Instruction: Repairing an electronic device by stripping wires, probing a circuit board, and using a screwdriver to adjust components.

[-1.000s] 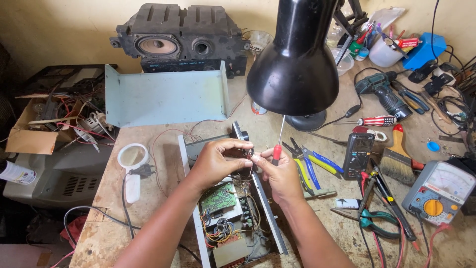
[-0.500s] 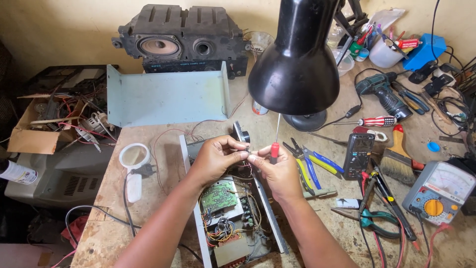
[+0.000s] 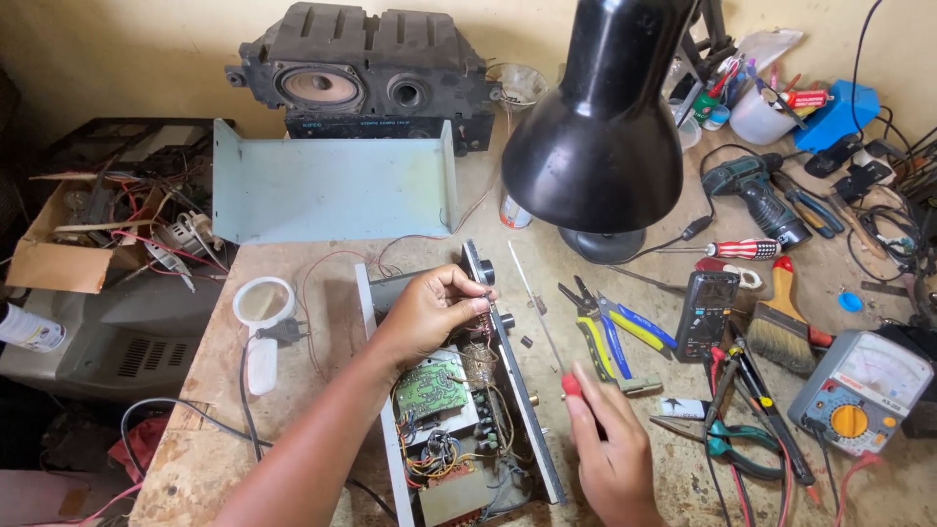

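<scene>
Left hand (image 3: 429, 312) pinches a small part at the open amplifier (image 3: 468, 410); right hand (image 3: 610, 454) grips a red-handled screwdriver (image 3: 542, 317).

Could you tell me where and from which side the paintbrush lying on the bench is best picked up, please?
Take the paintbrush by its red-tipped handle, coming from above at its far end. The handle points away from the person and lies bare on the table, while the wide bristle end nearer the person sits close to the analogue meter and the black multimeter, leaving less room there.
</scene>
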